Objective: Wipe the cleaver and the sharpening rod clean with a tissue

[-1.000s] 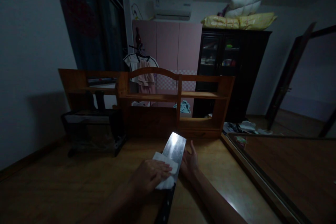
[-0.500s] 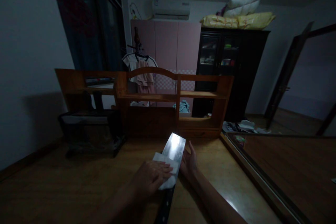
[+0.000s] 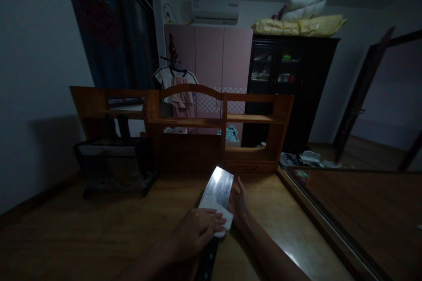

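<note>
A cleaver (image 3: 219, 186) lies slantwise in front of me, its broad shiny blade pointing away and its black riveted handle (image 3: 208, 260) towards me. My left hand (image 3: 201, 228) presses a folded white cloth or tissue (image 3: 216, 207) flat onto the lower blade, close to the handle. At the blade's right edge, my right hand (image 3: 240, 204) supports the cleaver, with one digit sticking up and the other fingers partly hidden behind the steel.
Below is a wooden tabletop (image 3: 263, 224). A wooden shelf unit (image 3: 189, 121) stands along its far side. To the left sits a dark, glass-sided appliance (image 3: 112, 167). A raised ledge (image 3: 316, 215) runs along the right.
My left hand has slid the white cloth down and to the right across the blade, baring more steel above it. My right hand and the cleaver have hardly moved.
</note>
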Demonstrator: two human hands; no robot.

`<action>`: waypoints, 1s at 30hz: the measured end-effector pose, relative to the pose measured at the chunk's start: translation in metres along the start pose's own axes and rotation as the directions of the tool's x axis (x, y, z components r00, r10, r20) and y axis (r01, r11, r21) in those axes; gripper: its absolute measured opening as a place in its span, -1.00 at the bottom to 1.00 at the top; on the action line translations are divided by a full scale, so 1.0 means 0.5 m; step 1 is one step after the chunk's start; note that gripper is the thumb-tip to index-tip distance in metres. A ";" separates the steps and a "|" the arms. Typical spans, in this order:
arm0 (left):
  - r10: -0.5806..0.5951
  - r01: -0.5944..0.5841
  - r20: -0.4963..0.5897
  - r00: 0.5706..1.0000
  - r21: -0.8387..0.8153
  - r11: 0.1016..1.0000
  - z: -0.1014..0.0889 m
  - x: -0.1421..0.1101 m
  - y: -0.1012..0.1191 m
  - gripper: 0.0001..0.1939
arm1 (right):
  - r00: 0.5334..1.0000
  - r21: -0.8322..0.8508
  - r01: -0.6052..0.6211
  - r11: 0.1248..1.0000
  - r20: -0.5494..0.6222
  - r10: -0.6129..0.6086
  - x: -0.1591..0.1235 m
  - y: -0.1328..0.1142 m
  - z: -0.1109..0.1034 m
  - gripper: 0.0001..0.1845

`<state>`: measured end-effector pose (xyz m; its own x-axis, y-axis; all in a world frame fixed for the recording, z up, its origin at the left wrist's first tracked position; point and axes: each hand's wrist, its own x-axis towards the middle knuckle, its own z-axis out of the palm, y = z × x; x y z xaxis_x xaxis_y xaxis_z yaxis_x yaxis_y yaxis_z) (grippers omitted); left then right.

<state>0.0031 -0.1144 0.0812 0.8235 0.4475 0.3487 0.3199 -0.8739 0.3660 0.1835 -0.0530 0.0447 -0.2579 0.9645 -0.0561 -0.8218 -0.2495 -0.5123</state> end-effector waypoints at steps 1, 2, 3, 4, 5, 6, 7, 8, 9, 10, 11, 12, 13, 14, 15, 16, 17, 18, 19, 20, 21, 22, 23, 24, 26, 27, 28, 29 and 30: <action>0.014 -0.014 0.020 1.000 0.020 1.000 -0.002 0.000 0.001 -0.62 | 1.000 -0.004 0.000 1.000 -0.003 0.000 0.000 0.000 0.000 -0.47; 0.026 -0.027 0.038 0.999 0.042 0.999 -0.004 0.000 0.002 -0.62 | 1.000 -0.005 -0.003 1.000 0.003 0.003 0.000 -0.001 -0.001 -0.47; 0.035 -0.038 0.053 0.998 0.063 0.997 -0.006 -0.001 0.002 -0.62 | 1.000 -0.001 -0.007 1.000 0.014 0.007 0.000 -0.001 -0.002 -0.48; 0.042 -0.047 0.064 0.997 0.082 0.996 -0.009 -0.003 0.002 -0.61 | 1.000 0.006 -0.009 1.000 0.024 0.008 0.001 -0.001 -0.003 -0.48; 0.049 -0.056 0.069 0.996 0.099 0.994 -0.012 -0.006 0.001 -0.60 | 1.000 0.015 -0.006 1.000 0.028 0.006 0.001 0.000 -0.004 -0.49; 0.049 -0.057 0.068 0.996 0.114 0.992 -0.016 -0.009 0.002 -0.60 | 1.000 0.025 -0.002 1.000 0.026 0.001 0.001 0.000 -0.005 -0.50; 0.048 -0.056 0.068 0.997 0.125 0.991 -0.021 -0.012 0.003 -0.59 | 1.000 0.032 0.002 0.999 0.025 -0.003 0.001 0.001 -0.006 -0.50; 0.045 -0.054 0.069 0.997 0.133 0.990 -0.027 -0.015 0.004 -0.59 | 1.000 0.038 0.004 0.999 0.027 -0.005 0.002 0.001 -0.006 -0.51; 0.042 -0.052 0.072 0.997 0.136 0.989 -0.032 -0.017 0.007 -0.59 | 1.000 0.043 0.005 0.999 0.030 -0.007 0.002 0.002 -0.006 -0.50; 0.040 -0.050 0.074 0.996 0.136 0.989 -0.038 -0.020 0.009 -0.60 | 0.999 0.047 0.007 0.999 0.033 -0.009 0.003 0.003 -0.006 -0.50; 0.040 -0.050 0.076 0.996 0.135 0.990 -0.043 -0.022 0.011 -0.59 | 0.999 0.050 0.011 0.999 0.037 -0.013 0.003 0.004 -0.006 -0.50; 0.047 -0.057 0.076 0.996 0.133 0.989 -0.047 -0.025 0.012 -0.59 | 0.999 0.053 0.017 0.998 0.043 -0.019 0.004 0.005 -0.006 -0.50; 0.059 -0.069 0.073 0.996 0.133 0.989 -0.050 -0.027 0.012 -0.58 | 0.998 0.056 0.026 0.998 0.053 -0.029 0.004 0.006 -0.007 -0.50; 0.075 -0.083 0.061 0.995 0.135 0.987 -0.051 -0.030 0.010 -0.57 | 0.997 0.058 0.036 0.998 0.067 -0.040 0.005 0.007 -0.007 -0.50; 0.095 -0.101 0.048 0.994 0.141 0.985 -0.050 -0.032 0.007 -0.56 | 0.995 0.059 0.043 0.997 0.086 -0.048 0.005 0.007 -0.007 -0.50; 0.115 -0.119 0.037 0.993 0.150 0.982 -0.048 -0.035 0.003 -0.56 | 0.993 0.058 0.045 0.997 0.106 -0.051 0.004 0.008 -0.006 -0.49; 0.131 -0.134 0.029 0.991 0.161 0.978 -0.046 -0.038 -0.002 -0.55 | 0.991 0.057 0.043 0.997 0.123 -0.049 0.003 0.008 -0.005 -0.47; 0.142 -0.144 0.019 0.990 0.173 0.974 -0.043 -0.041 -0.006 -0.54 | 0.990 0.056 0.038 0.998 0.134 -0.045 0.002 0.008 -0.003 -0.46; 0.148 -0.147 0.008 0.989 0.185 0.972 -0.040 -0.044 -0.009 -0.54 | 0.989 0.056 0.031 0.998 0.142 -0.039 0.001 0.007 -0.001 -0.46; 0.147 -0.145 0.001 0.989 0.197 0.970 -0.038 -0.046 -0.011 -0.54 | 0.988 0.059 0.025 0.998 0.148 -0.034 0.000 0.006 0.001 -0.45; 0.143 -0.139 -0.001 0.990 0.208 0.968 -0.036 -0.048 -0.013 -0.54 | 0.988 0.063 0.020 0.998 0.153 -0.029 -0.001 0.006 0.002 -0.45; 0.139 -0.135 -0.006 0.990 0.219 0.966 -0.034 -0.050 -0.013 -0.53 | 0.987 0.067 0.017 0.998 0.158 -0.028 -0.002 0.005 0.003 -0.45; 0.136 -0.131 -0.005 0.991 0.232 0.964 -0.034 -0.052 -0.013 -0.53 | 0.987 0.069 0.017 0.998 0.159 -0.027 -0.003 0.004 0.004 -0.46; 0.131 -0.128 0.001 0.991 0.246 0.961 -0.033 -0.053 -0.012 -0.52 | 0.987 0.067 0.018 0.998 0.156 -0.028 -0.003 0.004 0.005 -0.46; 0.123 -0.125 0.025 0.992 0.272 0.954 -0.034 -0.054 -0.009 -0.50 | 0.989 0.057 0.019 0.998 0.147 -0.027 -0.004 0.004 0.005 -0.46; 0.119 -0.124 0.032 0.992 0.281 0.952 -0.034 -0.054 -0.008 -0.50 | 0.989 0.051 0.020 0.998 0.145 -0.028 -0.005 0.004 0.006 -0.46; 0.116 -0.123 0.039 0.992 0.287 0.950 -0.034 -0.055 -0.008 -0.49 | 0.989 0.047 0.020 0.999 0.147 -0.027 -0.005 0.004 0.007 -0.47; 0.113 -0.121 0.044 0.993 0.291 0.949 -0.035 -0.055 -0.008 -0.49 | 0.989 0.046 0.020 0.999 0.149 -0.026 -0.005 0.004 0.008 -0.47; 0.111 -0.119 0.043 0.993 0.295 0.948 -0.035 -0.056 -0.008 -0.49 | 0.989 0.047 0.021 0.999 0.149 -0.028 -0.006 0.004 0.009 -0.47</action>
<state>-0.0294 -0.1200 0.0852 0.8734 0.3393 0.3494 0.3438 -0.9376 0.0514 0.1805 -0.0566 0.0478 -0.3073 0.9477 0.0863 -0.8499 -0.2326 -0.4728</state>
